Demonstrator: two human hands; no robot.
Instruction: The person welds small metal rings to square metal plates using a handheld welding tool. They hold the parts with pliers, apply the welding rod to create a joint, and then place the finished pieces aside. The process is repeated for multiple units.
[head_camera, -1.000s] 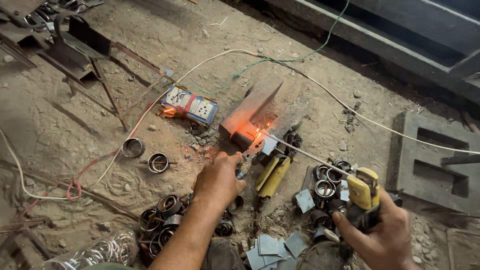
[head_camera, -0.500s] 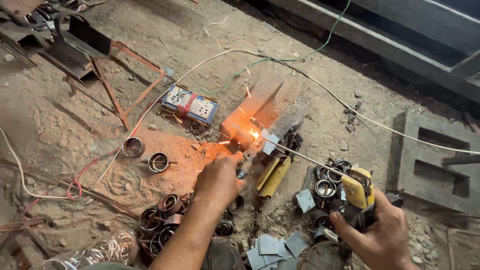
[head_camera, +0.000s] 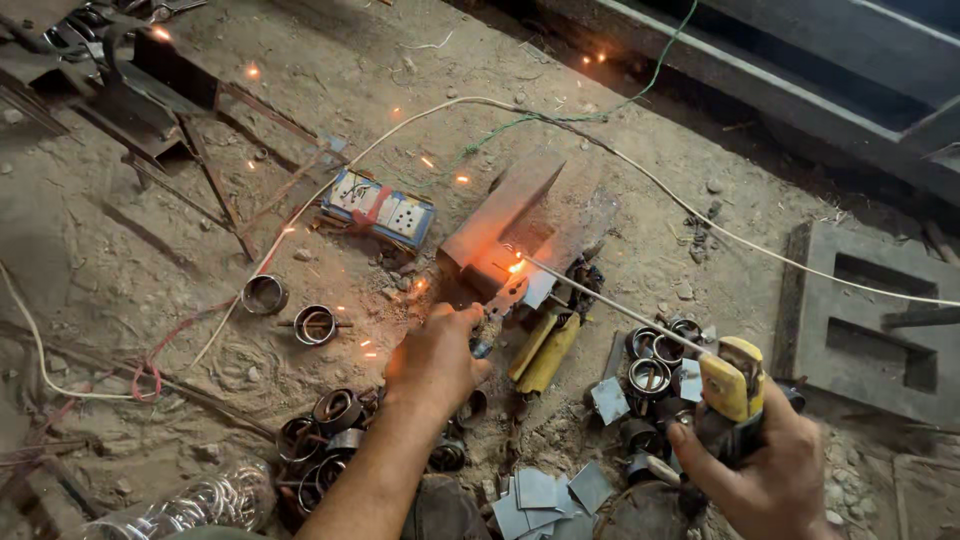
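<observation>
Where sparks glare, the weld (head_camera: 515, 266) is unreadable. Left hand (head_camera: 437, 357) clamps pliers (head_camera: 497, 308); right hand (head_camera: 765, 470) clamps electrode holder (head_camera: 733, 383). Two loose rings (head_camera: 290, 310).

The left hand (head_camera: 435, 358) covers the handles of the pliers (head_camera: 497, 305), and the glow hides what their tip grips. The right hand (head_camera: 765, 478) and a clear plastic bottle (head_camera: 195, 500) run off the lower edge.

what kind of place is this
Probably a small metal or welding workshop, with work done on a dirt floor: a welding rod throws sparks at a steel piece, and metal rings lie about.
</observation>
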